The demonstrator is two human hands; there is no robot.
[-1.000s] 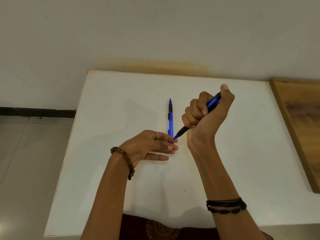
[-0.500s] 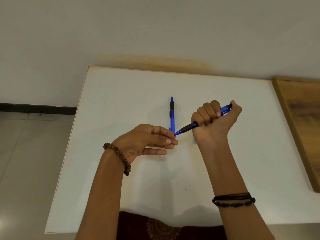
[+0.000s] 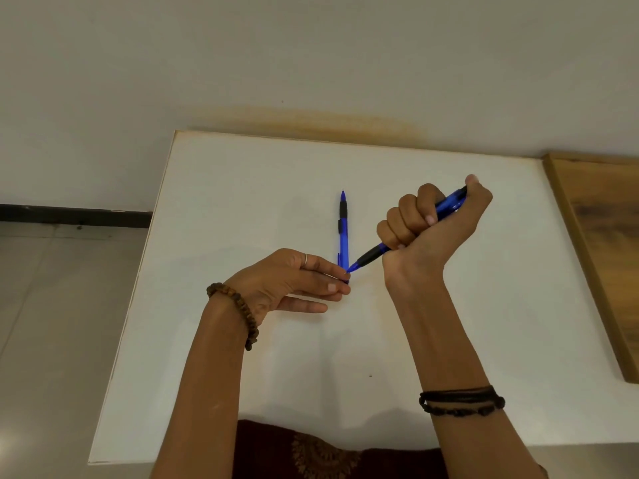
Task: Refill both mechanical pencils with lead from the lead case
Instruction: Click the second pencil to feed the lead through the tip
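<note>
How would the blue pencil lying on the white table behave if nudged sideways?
The lying pencil looks slim and round, so it would probably roll, though its side clip may stop it. It seems light and rigid. The smooth table offers little grip, so it may slide.

We have one head-worn wide-angle view, looking forward and down, close over the white table (image 3: 242, 357).

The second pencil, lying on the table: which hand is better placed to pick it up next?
The left hand, probably. Its fingertips are right by the lying pencil's near end and seem to pinch only something small, while the right hand is a fist around the other pencil.
</note>
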